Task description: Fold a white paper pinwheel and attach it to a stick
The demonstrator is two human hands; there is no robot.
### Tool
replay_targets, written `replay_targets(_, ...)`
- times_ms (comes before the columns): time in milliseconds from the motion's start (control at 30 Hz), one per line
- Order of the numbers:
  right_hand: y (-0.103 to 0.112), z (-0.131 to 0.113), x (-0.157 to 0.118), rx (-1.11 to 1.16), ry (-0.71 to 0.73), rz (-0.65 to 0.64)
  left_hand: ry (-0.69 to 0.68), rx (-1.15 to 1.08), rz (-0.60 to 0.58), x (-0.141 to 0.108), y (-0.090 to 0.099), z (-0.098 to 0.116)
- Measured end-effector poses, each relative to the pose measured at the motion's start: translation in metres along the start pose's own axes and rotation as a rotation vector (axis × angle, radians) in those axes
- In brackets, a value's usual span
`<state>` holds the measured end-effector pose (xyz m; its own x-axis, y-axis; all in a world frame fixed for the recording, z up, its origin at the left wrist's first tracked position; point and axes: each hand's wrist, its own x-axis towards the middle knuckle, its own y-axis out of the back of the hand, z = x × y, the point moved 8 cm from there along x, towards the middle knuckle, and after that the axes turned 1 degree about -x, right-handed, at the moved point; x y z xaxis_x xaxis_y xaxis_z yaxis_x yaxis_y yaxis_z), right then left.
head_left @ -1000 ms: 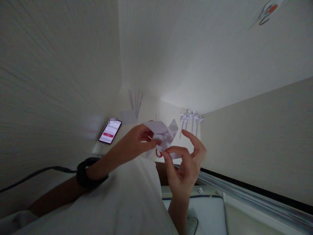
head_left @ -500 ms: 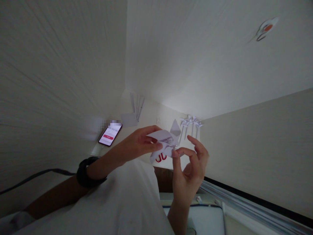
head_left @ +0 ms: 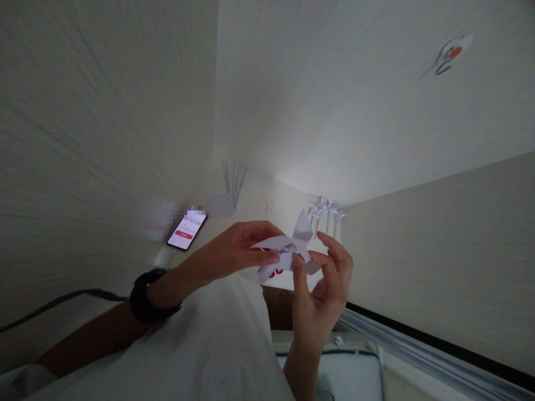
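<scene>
Between my two hands is a white paper pinwheel [head_left: 301,227] with pointed, curled blades, held above the table's near edge. My left hand [head_left: 246,245] grips its left side, thumb in front and fingers behind. Thumb and index finger of my right hand [head_left: 321,284] pinch it low near the centre, the other fingers curled or raised. Whatever lies at the pinwheel's centre is too small to make out. Red scissors handles [head_left: 276,273] peek out beneath the paper, mostly covered. Beyond my right hand lie several finished pinwheels on sticks [head_left: 326,209].
A lit phone [head_left: 186,229] rests at the table's left. Behind it are a sheet of white paper [head_left: 219,205] and several thin sticks [head_left: 236,184]. A small pale item [head_left: 270,206] lies mid-table. Walls enclose the back and left. A padded seat [head_left: 349,373] is below right.
My hands and the pinwheel have shifted slightly; the right thumb now presses closer to the pinwheel's centre. The scissors handles are more covered than before.
</scene>
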<state>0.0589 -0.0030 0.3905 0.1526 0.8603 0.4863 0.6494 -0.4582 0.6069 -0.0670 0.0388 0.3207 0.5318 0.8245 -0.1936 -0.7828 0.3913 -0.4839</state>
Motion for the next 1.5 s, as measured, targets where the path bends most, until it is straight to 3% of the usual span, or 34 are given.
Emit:
replay_targets(167,0.0,-0.001,0.0,-0.033,0.001,0.017,0.033,-0.025,-0.042,0.0,-0.004,-0.001)
replay_targets(400,-0.006,-0.006,0.001,-0.034,0.023,-0.046,-0.006,0.169,0.096,-0.005,0.0,0.0)
replay_targets(567,-0.013,-0.008,0.001,-0.014,-0.003,-0.075,-0.037,0.191,0.126,-0.006,0.002,0.001)
replay_targets(833,-0.013,0.0,0.003,0.107,-0.063,-0.038,-0.048,0.207,0.159,-0.005,0.006,0.0)
replay_targets(1067,0.002,0.008,0.003,0.212,-0.129,0.098,-0.018,0.213,0.208,-0.004,0.009,0.0)
replay_targets(1233,-0.002,0.018,0.001,0.411,-0.219,0.085,0.005,0.193,0.211,-0.003,0.009,-0.001)
replay_targets(1500,-0.003,0.056,-0.007,0.688,-0.519,0.129,0.009,0.181,0.167,-0.003,0.008,-0.005)
